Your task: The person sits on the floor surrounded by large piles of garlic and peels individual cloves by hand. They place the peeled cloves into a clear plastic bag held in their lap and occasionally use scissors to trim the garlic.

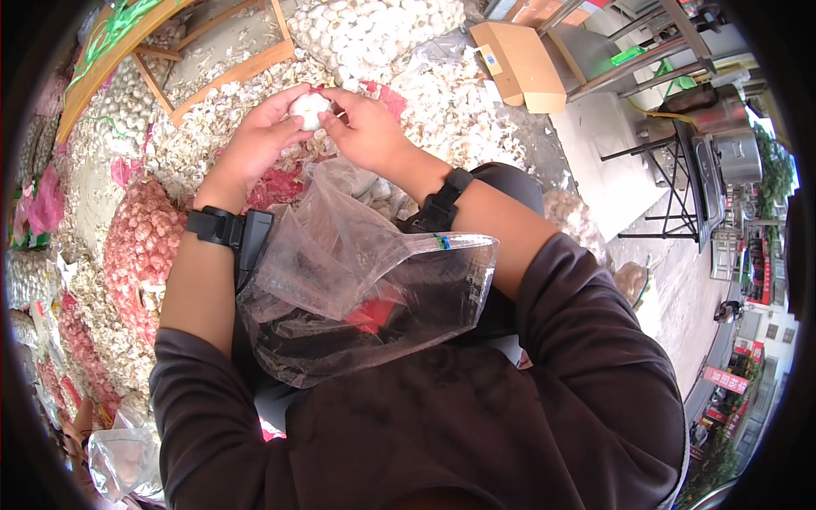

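Note:
A white garlic bulb (pixel 310 111) is held between my two hands, out in front of my knees. My left hand (pixel 266 127) grips its left side with thumb and fingers. From the other side, the thumb and fingertips of my right hand (pixel 366 127) press on the bulb. A clear plastic bag (pixel 331 255) lies across my lap, its mouth spread towards me. Behind the bag's far end, some pale bulbs show partly. Red mesh netting (pixel 277 186) lies below my hands among loose garlic skins (pixel 440 115).
A large net sack of white garlic (pixel 376 32) lies ahead. To the left is a red mesh sack of garlic (pixel 143 236), near a wooden frame (pixel 236 75). An opened cardboard box (pixel 519 67) sits at front right. Another person's hand (pixel 75 440) shows at lower left.

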{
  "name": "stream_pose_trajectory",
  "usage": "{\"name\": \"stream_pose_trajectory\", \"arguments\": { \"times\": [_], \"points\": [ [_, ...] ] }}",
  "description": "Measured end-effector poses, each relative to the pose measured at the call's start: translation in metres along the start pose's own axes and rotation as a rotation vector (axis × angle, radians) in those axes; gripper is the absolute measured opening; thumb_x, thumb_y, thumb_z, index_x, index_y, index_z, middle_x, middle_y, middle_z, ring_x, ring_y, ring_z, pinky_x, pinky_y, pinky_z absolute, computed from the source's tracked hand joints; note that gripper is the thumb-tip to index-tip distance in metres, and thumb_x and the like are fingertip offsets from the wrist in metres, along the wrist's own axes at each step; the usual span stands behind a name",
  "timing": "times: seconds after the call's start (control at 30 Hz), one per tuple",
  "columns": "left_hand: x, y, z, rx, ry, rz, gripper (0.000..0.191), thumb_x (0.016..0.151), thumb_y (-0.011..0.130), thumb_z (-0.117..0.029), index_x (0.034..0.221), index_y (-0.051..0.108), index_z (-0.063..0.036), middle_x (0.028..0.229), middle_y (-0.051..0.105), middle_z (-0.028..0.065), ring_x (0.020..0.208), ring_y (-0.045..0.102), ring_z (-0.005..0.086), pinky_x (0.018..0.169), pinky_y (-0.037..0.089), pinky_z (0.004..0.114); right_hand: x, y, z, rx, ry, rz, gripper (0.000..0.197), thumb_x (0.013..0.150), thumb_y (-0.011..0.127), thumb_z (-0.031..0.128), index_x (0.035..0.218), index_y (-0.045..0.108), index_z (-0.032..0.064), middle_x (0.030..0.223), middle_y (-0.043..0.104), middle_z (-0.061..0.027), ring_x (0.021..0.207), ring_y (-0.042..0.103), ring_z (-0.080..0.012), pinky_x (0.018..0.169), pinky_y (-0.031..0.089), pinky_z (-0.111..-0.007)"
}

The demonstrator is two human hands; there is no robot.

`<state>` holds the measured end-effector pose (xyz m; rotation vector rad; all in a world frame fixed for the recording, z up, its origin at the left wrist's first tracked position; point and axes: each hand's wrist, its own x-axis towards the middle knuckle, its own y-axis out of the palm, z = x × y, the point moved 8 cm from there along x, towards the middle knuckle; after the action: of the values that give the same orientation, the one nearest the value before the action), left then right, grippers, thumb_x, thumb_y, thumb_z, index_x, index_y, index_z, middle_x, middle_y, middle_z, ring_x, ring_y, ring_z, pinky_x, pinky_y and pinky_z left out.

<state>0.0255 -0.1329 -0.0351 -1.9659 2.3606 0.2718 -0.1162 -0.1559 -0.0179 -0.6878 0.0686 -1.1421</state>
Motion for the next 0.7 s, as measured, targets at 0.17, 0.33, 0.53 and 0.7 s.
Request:
{"name": "stream_pose_trajectory", "arguments": {
  "times": [0.17, 0.33, 0.53, 0.7],
  "points": [
    [-0.001, -0.001, -0.002, 0.09, -0.028, 0.002, 0.044, 0.099, 0.053, -0.011, 0.142, 0.047, -0.0037, 0.134, 0.056, 0.0086, 0.113, 0.058, 0.0141, 0.089, 0.051, 0.027, -0.001, -0.006, 0.015, -0.058, -0.236, -0.074, 0.033, 0.088, 0.064, 0.01, 0.121, 0.064, 0.006, 0.092, 0.069, -0.0159, 0.083, 0.067, -0.0312, 0.074, 0.054, -0.037],
    [0.0, -0.004, 0.002, 0.138, -0.061, -0.001, 0.042, 0.1, 0.056, -0.026, 0.136, 0.054, -0.0047, 0.113, 0.063, 0.0032, 0.089, 0.056, 0.0086, 0.075, 0.047, 0.022, 0.003, -0.011, 0.016, -0.056, -0.241, -0.055, 0.017, 0.084, 0.065, 0.01, 0.098, 0.073, 0.0088, 0.091, 0.068, -0.0133, 0.085, 0.066, -0.0341, 0.077, 0.055, -0.041],
    [-0.007, -0.002, 0.011, 0.07, -0.247, -0.113, 0.047, 0.102, 0.048, -0.045, 0.125, 0.059, -0.0049, 0.083, 0.056, -0.0021, 0.065, 0.047, 0.0079, 0.06, 0.041, 0.023, 0.002, -0.01, 0.021, -0.121, -0.212, 0.007, 0.009, 0.086, 0.065, 0.011, 0.091, 0.07, 0.0044, 0.087, 0.066, -0.014, 0.081, 0.065, -0.0329, 0.072, 0.052, -0.04],
    [-0.005, 0.004, 0.019, 0.015, -0.294, 0.016, 0.045, 0.098, 0.053, -0.051, 0.115, 0.06, -0.0097, 0.08, 0.053, -0.0043, 0.064, 0.042, 0.006, 0.054, 0.035, 0.022, 0.002, -0.004, 0.019, -0.085, -0.206, 0.019, 0.013, 0.09, 0.061, 0.013, 0.094, 0.062, 0.0007, 0.088, 0.064, -0.0188, 0.085, 0.063, -0.038, 0.075, 0.05, -0.044]
  ]
}}
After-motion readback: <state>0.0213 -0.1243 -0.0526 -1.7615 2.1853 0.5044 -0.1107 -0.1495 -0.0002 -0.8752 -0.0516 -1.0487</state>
